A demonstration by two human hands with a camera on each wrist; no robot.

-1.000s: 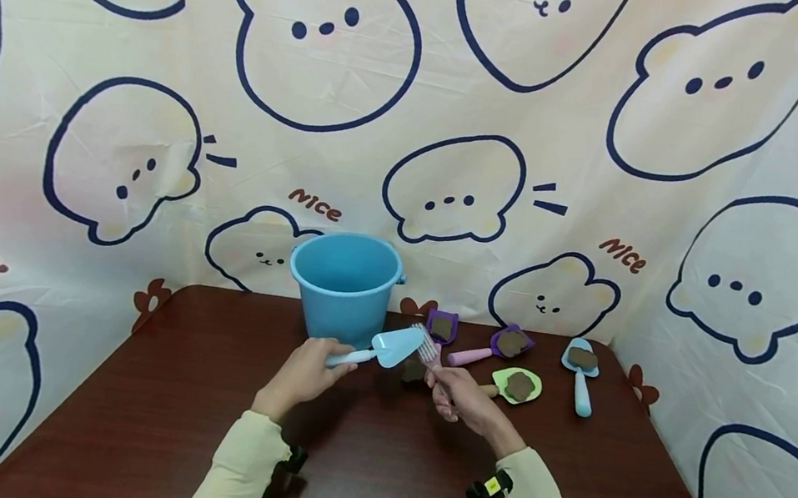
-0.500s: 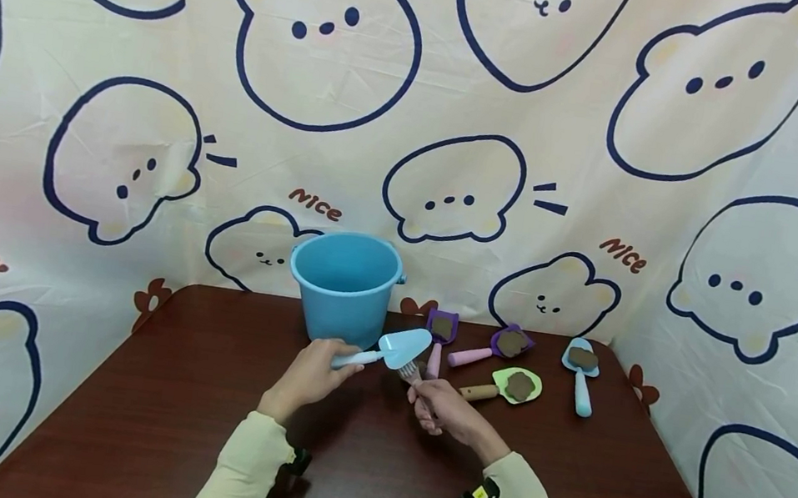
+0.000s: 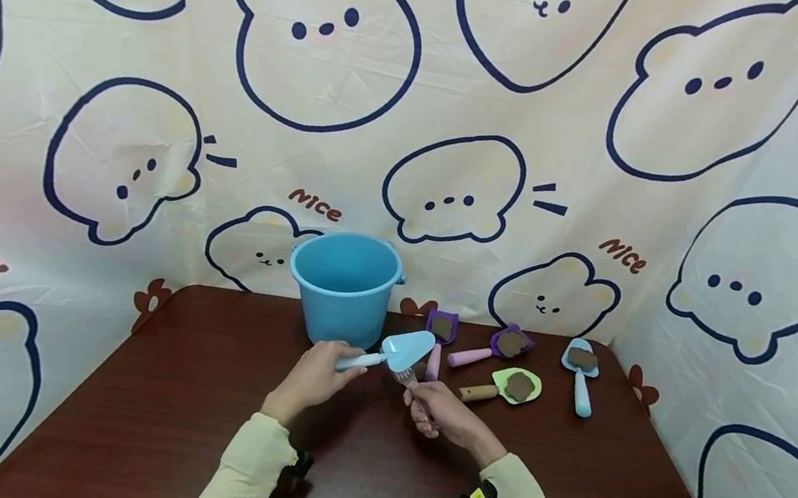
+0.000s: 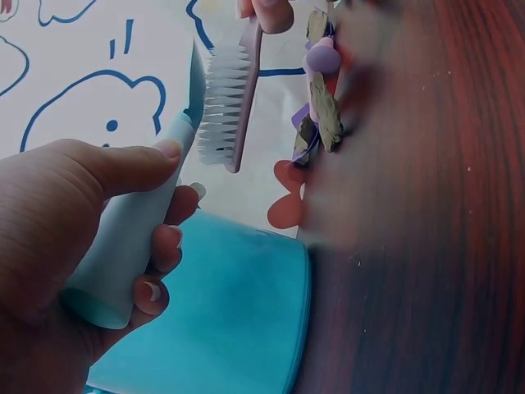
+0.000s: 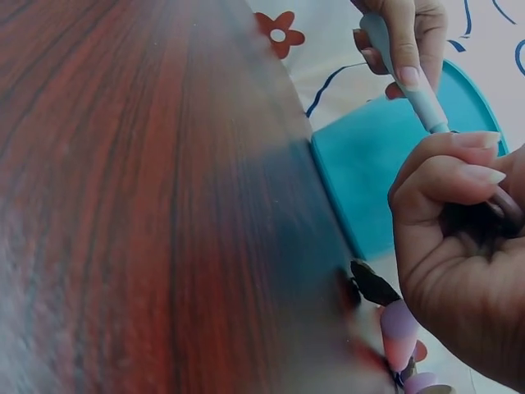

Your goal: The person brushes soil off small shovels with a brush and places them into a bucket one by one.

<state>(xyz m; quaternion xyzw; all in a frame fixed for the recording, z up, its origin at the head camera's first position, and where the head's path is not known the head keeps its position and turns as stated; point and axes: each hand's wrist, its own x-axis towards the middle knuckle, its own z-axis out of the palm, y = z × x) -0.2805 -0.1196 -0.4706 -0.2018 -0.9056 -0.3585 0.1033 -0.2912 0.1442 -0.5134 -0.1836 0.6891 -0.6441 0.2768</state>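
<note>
Blue trowel [image 3: 406, 351] in left fingers [image 4: 166, 249]

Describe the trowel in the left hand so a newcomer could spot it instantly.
Start at the blue bucket at the back of the table. In front of it, the left hand grips a light-blue trowel, its blade beside a white-bristled brush. Its light-blue look-alike, far right, bears a brown lump; this held one carries none.
</note>
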